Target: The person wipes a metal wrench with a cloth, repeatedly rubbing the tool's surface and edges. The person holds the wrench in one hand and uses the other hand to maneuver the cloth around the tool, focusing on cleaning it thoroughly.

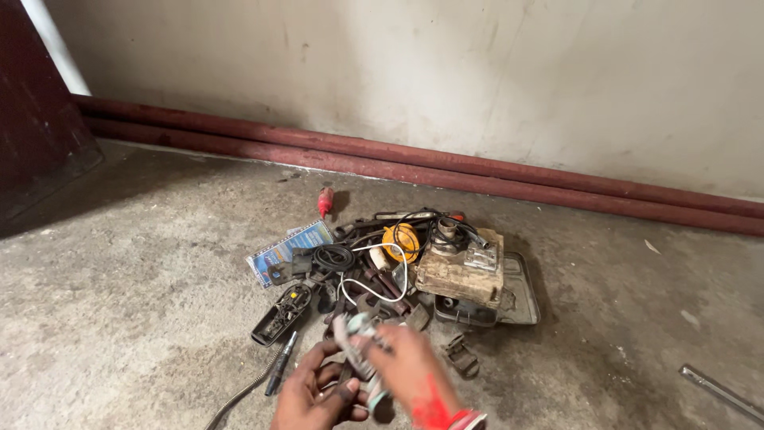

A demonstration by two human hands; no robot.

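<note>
While both hands (362,382) grip a pale part (354,338), the metal tray (521,299) bears a grimy motor (461,271)

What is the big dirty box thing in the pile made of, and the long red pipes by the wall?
The grimy boxy block looks like cast metal, dull and caked with tan dirt; its hard edges and bolted fittings suggest that. The two long dark-red pipes seem to be painted metal, matte and scuffed, though plastic cannot be ruled out.
</note>
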